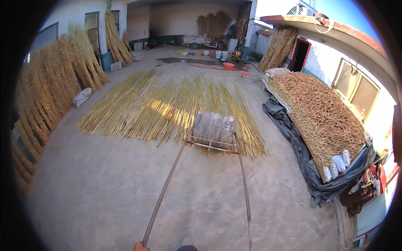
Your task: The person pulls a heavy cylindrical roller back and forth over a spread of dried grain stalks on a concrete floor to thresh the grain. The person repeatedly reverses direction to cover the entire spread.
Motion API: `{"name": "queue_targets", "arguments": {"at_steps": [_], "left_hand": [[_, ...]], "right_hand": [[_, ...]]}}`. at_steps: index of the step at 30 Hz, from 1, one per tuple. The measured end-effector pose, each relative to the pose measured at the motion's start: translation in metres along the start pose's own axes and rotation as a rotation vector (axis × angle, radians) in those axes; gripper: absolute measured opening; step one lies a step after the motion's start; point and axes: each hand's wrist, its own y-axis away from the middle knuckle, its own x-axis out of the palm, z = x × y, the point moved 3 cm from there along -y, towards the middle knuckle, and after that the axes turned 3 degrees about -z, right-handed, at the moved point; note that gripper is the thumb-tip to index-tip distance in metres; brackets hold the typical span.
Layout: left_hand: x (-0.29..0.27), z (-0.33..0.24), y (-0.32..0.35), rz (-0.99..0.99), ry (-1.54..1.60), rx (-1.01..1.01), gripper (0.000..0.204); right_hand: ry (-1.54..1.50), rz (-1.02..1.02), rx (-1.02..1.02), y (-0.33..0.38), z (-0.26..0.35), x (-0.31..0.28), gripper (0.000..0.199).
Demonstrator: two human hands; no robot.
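My left hand [141, 247], only partly visible at the lower edge, is closed round the end of a long metal pole [164, 192]. A matching pole [246, 192] runs down to the lower edge on the right; my right hand is out of view. Both poles join a crossbar frame [213, 148] fixed to a heavy grey stone roller [213, 126]. The roller rests on the near right part of a wide layer of green-yellow stalks [159, 104] spread flat over the concrete. Some stalk ends poke out beside the roller.
Tall bundles of dry stalks [50, 79] lean along the left wall, near a white sack [82, 97]. On the right lies a big heap of corn cobs [322, 108], edged by dark plastic sheeting [289, 138]. A red basin [228, 65] and small cart [197, 41] stand far back.
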Motion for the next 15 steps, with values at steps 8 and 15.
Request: {"name": "queue_targets", "arguments": {"at_steps": [8, 15], "left_hand": [[0.033, -0.045, -0.1, -0.11, -0.015, 0.16, 0.039], [0.022, -0.244, -0.119, -0.145, -0.185, -0.024, 0.029]], "right_hand": [[0.166, -0.183, -0.245, -0.111, 0.068, -0.063, 0.047], [0.248, -0.28, -0.328, -0.218, 0.096, -0.099, 0.047]]}}
